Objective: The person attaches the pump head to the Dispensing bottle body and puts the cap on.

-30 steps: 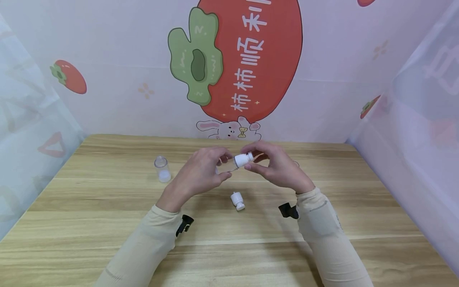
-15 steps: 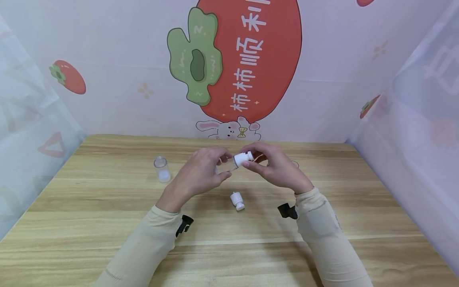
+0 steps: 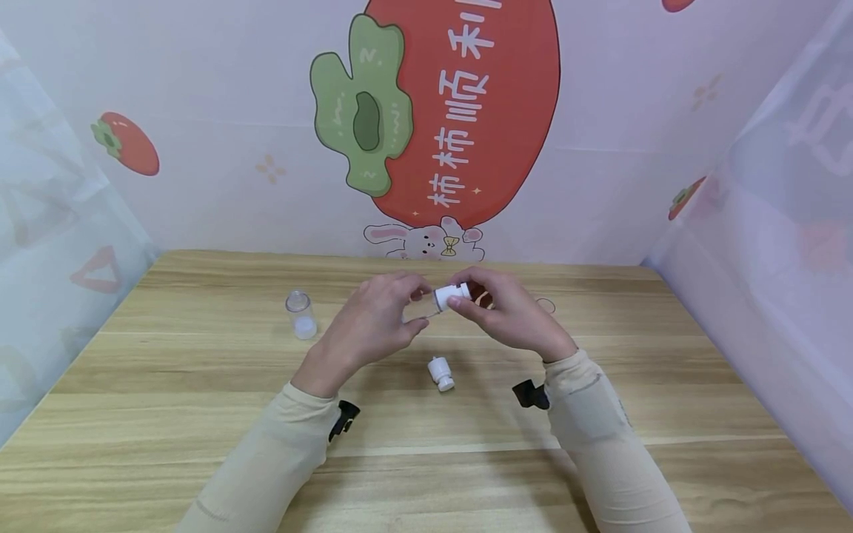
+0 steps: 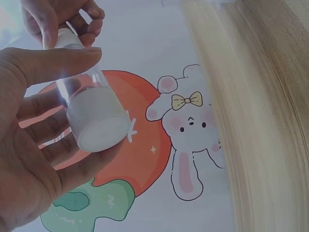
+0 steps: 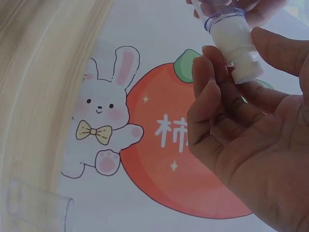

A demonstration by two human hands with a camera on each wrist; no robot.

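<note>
My left hand [image 3: 369, 318] holds a small clear bottle [image 4: 99, 118] with a white bottom, thumb on one side and fingers behind it. The bottle is tilted, its top toward my right hand [image 3: 516, 311]. A white pump top [image 5: 234, 41] sits at the bottle's neck, and my right thumb and fingers pinch it. Whether it is fully seated cannot be seen. A second white pump top [image 3: 440, 373] lies on the table below the hands. To the left stands another clear bottle [image 3: 301, 314] with a white bottom and no pump top on it.
A clear cylindrical cap [image 5: 41, 208] lies on the wooden table [image 3: 426, 474], mostly behind my right hand in the head view. Printed cloth walls [image 3: 213, 185] enclose the back and both sides of the table.
My right thumb has moved up onto the side of the white pump top, and the right wrist has shifted slightly left. My left hand and the bottle stay nearly in place.
</note>
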